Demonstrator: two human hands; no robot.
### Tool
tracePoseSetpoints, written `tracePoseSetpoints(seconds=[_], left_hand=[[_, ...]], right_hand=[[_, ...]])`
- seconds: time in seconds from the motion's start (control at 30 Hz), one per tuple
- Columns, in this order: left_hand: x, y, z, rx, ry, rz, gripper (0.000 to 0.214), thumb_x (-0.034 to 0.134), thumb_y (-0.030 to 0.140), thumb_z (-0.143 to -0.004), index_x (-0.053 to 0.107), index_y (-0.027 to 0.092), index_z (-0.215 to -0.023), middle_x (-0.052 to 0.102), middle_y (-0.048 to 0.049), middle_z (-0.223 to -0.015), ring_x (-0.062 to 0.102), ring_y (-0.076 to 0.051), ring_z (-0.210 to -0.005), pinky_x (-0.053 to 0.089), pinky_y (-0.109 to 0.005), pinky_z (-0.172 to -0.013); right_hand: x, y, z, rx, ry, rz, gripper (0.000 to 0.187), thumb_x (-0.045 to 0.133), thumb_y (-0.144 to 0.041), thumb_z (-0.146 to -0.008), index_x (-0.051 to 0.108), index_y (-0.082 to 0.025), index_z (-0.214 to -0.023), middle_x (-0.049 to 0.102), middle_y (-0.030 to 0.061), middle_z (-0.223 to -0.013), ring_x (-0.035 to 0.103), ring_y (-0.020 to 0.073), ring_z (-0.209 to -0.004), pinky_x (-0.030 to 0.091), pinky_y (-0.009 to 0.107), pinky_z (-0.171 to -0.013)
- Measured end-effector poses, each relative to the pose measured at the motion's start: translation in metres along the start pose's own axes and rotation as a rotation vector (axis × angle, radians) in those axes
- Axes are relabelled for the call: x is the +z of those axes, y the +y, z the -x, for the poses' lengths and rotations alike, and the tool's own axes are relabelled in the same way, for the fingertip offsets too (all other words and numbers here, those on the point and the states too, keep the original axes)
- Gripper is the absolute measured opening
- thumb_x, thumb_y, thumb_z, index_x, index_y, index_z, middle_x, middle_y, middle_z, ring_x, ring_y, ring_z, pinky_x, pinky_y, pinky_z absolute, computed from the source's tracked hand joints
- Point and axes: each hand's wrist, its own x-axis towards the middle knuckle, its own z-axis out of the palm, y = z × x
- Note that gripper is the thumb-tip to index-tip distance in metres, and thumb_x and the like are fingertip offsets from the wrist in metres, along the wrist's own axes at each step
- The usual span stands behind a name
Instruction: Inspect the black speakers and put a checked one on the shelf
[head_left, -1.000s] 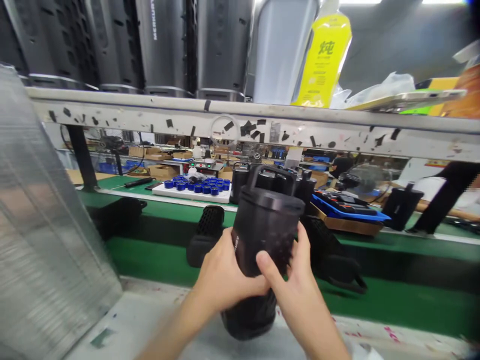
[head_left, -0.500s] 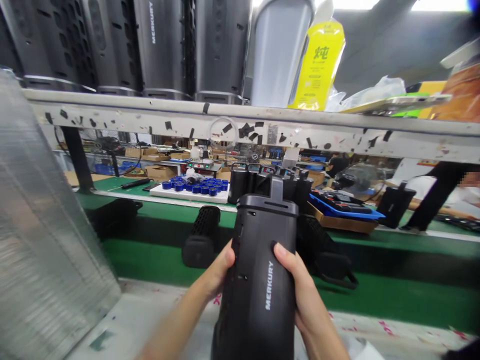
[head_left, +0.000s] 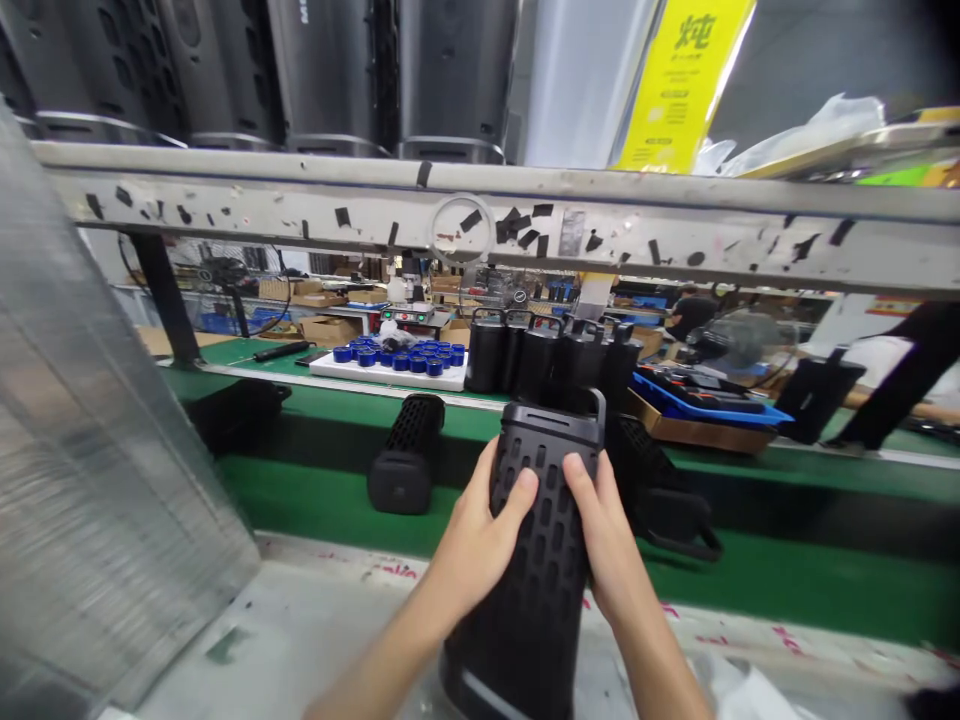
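While both hands clasp it, the work sits at a handling stage, as these lines tell.

Speaker: a tall black speaker [head_left: 541,540] stands nearly upright, leaning a little away from the person, with its base on the pale desk [head_left: 315,640] at the near edge; its slotted grille faces the camera.

Left hand: the left hand [head_left: 480,545] wraps the speaker's left side, fingers [head_left: 517,492] closed onto the grille, thumb hidden behind.

Right hand: the right hand [head_left: 607,550] grips the right side, fingers pressed on the grille near the top.

Top: a small handle [head_left: 598,405] shows at the speaker's upper right corner.

Done so far: judging by the hold, the speaker is picked out and in hand with its grille turned to view; it looks fully cased.

Left to do: I cannot tell from this view what remains; no tool or loose part lies by the hands.

Nearby: a green belt [head_left: 315,505] runs beyond the desk, with another black speaker lying [head_left: 409,465] on it; a row of dark upright units [head_left: 547,355] stands farther back beside a white tray of blue caps [head_left: 401,360].
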Motion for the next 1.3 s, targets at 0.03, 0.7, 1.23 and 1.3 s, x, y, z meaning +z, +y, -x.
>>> tracePoseSetpoints(seconds=[0.03, 0.7, 1.23, 1.3], left_hand=[[0.001, 0.000, 0.001, 0.015, 0.011, -0.069, 0.062, 0.058, 0.056, -0.092, 0.044, 0.032, -0.146, 0.048, -0.0013, -0.150, 0.035, -0.026, -0.144, 0.019, -0.040, -0.124], [0.006, -0.004, 0.011, 0.141, -0.135, 0.212, 0.064, 0.072, 0.054, -0.081, 0.054, 0.019, -0.131, 0.060, -0.0105, -0.136, 0.052, -0.034, -0.130, 0.040, -0.042, -0.112], [0.005, 0.014, 0.018, 0.557, -0.277, 0.177, 0.082, 0.071, 0.059, -0.074, 0.044, 0.018, -0.140, 0.055, -0.0176, -0.140, 0.040, -0.047, -0.137, 0.036, -0.055, -0.114], [0.006, 0.014, 0.020, 0.534, -0.285, 0.182, 0.083, 0.071, 0.059, -0.074, 0.044, 0.018, -0.141, 0.054, -0.0178, -0.140, 0.040, -0.048, -0.137, 0.036, -0.055, -0.114]], right_hand=[[0.000, 0.001, 0.000, 0.006, -0.019, -0.057, 0.088, 0.073, -0.064, -0.080, 0.035, -0.026, -0.150, 0.054, 0.0046, -0.140, 0.051, 0.0292, -0.128, 0.043, 0.040, -0.109], [-0.005, -0.006, 0.010, -0.110, -0.149, -0.193, 0.072, 0.074, -0.052, -0.082, 0.046, -0.025, -0.142, 0.054, 0.0043, -0.139, 0.050, 0.0286, -0.129, 0.036, 0.040, -0.112], [-0.013, -0.002, 0.048, -0.229, -0.205, -0.093, 0.096, 0.072, -0.071, -0.067, 0.040, -0.029, -0.148, 0.068, 0.0105, -0.115, 0.055, 0.0417, -0.121, 0.044, 0.056, -0.102], [-0.021, 0.010, 0.047, -0.240, -0.228, -0.076, 0.091, 0.067, -0.070, -0.069, 0.041, -0.030, -0.147, 0.069, 0.0107, -0.113, 0.057, 0.0428, -0.118, 0.047, 0.059, -0.098]])
